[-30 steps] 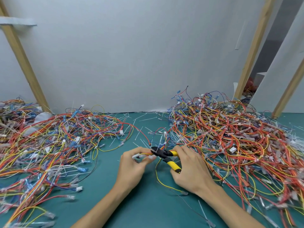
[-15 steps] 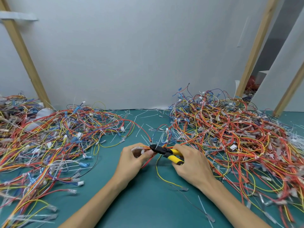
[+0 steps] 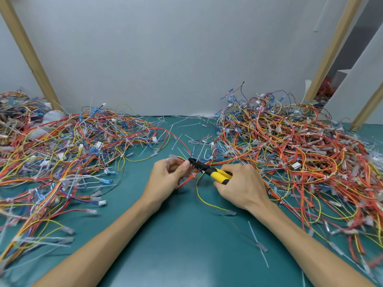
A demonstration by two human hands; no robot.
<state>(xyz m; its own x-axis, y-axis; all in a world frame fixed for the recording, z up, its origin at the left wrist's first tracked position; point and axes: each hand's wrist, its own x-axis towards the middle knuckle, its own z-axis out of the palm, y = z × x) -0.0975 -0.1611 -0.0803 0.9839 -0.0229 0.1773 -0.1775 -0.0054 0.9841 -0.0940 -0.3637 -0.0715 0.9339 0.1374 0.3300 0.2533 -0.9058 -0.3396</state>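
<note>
My left hand (image 3: 165, 179) pinches a small wire bundle (image 3: 187, 179) of red and yellow leads with a clear sleeve at its end, held just above the green table (image 3: 186, 245). My right hand (image 3: 242, 187) grips yellow-handled cutters (image 3: 209, 170). Their black jaws point left and meet the bundle beside my left fingertips. A yellow lead (image 3: 205, 200) of the bundle trails down onto the table between my hands.
A big tangle of coloured wires (image 3: 62, 158) covers the table's left side, and a larger pile (image 3: 300, 154) fills the right. Cut white cable ties (image 3: 258, 245) lie scattered. A grey wall and slanted wooden posts (image 3: 29, 54) stand behind.
Both hands have shifted slightly away from me and upward in the view, and the cutters' jaws have closed in on the bundle held by my left fingers.
</note>
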